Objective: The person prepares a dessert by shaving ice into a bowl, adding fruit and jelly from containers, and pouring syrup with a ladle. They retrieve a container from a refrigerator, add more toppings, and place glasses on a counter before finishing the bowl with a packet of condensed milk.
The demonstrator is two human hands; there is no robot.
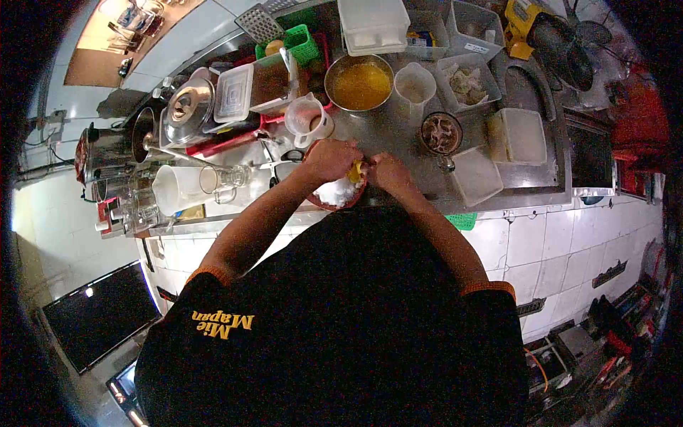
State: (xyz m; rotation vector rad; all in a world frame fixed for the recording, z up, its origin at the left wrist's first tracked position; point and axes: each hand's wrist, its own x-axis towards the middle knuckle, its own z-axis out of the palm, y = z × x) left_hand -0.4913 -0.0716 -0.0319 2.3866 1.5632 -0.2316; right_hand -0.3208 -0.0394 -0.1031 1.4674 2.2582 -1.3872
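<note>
Both my hands are close together over a red bowl (pixel 329 203) at the counter's front edge, with a white mass (pixel 339 192) inside it. My left hand (pixel 333 159) has its fingers curled round a small yellow item (pixel 355 170). From the other side my right hand (pixel 388 173) meets that item with bent fingers; what its fingertips hold is too small to make out. Behind my left hand stands a clear measuring jug (pixel 309 121). White-handled scissors (pixel 276 165) lie to the left of the bowl.
A metal bowl of orange liquid (pixel 361 83) stands behind my hands, beside a plastic pitcher (pixel 415 87). To the right are a glass mug (pixel 441 134) and a flat lid (pixel 477 175). A white jug (pixel 178 190) and glass mugs crowd the left.
</note>
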